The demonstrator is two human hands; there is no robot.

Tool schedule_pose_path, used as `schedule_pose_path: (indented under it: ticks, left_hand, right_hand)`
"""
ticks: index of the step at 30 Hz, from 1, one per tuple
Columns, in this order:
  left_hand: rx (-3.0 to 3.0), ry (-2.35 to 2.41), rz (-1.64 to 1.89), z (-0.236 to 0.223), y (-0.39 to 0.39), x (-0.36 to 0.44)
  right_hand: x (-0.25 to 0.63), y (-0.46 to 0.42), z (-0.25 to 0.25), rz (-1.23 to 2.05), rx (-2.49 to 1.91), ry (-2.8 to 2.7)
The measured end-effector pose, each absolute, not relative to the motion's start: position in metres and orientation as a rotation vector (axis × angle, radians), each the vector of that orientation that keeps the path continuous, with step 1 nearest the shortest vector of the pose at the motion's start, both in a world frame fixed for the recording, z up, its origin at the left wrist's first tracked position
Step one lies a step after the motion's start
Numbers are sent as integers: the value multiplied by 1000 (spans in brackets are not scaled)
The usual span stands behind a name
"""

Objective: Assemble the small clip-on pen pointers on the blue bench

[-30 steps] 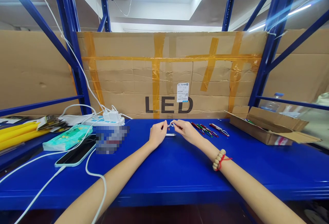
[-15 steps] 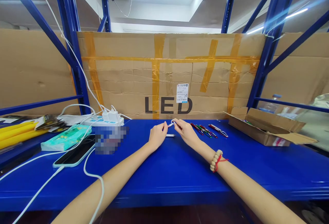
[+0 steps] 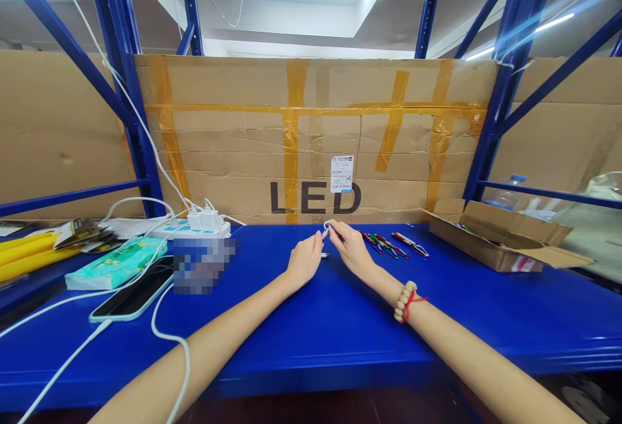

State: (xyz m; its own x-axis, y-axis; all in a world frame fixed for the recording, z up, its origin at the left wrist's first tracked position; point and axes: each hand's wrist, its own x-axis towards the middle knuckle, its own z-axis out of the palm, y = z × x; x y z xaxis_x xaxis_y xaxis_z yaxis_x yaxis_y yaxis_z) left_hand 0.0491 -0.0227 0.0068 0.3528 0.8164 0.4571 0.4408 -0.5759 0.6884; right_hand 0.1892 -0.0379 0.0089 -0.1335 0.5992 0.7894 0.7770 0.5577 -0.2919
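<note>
Above the blue tabletop (image 3: 311,340) my two hands meet around a small silvery piece with a curved, hook-like end (image 3: 326,231). My left hand (image 3: 305,260) is closed, with thumb and fingers pinching its lower part. From the other side my right hand (image 3: 354,249) pinches at the hooked end. The fingers cover much of the piece. A short silver tube (image 3: 324,256) lies on the table, partly behind my left hand. Just right of my right hand is a group of red and green pens (image 3: 383,246) with silver clips; a separate pen (image 3: 411,244) lies beyond them.
An open cardboard box (image 3: 490,249) stands at the right. On the left are a phone (image 3: 131,291) with a white cable, a green tissue pack (image 3: 116,262), a power strip (image 3: 207,226) and yellow items (image 3: 29,249). A large cardboard panel (image 3: 233,145) backs the table.
The silvery piece has turned from nearly level to more upright between my hands. My left hand has moved slightly right, covering more of the tube. The view has shifted a little.
</note>
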Motion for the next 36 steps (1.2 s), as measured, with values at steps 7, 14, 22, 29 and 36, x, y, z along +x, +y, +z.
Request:
schedule_pose_path:
  ticks: [7, 14, 22, 29, 36]
  left_hand:
    - [1694, 777, 1107, 11, -25, 58]
    - [1693, 664, 1234, 4, -20, 58]
    - [1663, 582, 1303, 7, -17, 54]
    - [1671, 610, 1189, 5, -11, 53]
    - [1679, 679, 1116, 2, -9, 52]
  right_hand:
    - [191, -42, 16, -307, -1078, -1845]
    - [197, -40, 19, -383, -1047, -1827]
    - [198, -37, 18, -187, -1067, -1770]
    - [204, -35, 17, -23, -1081, -1776]
    - [201, -34, 17, 137, -1081, -1741]
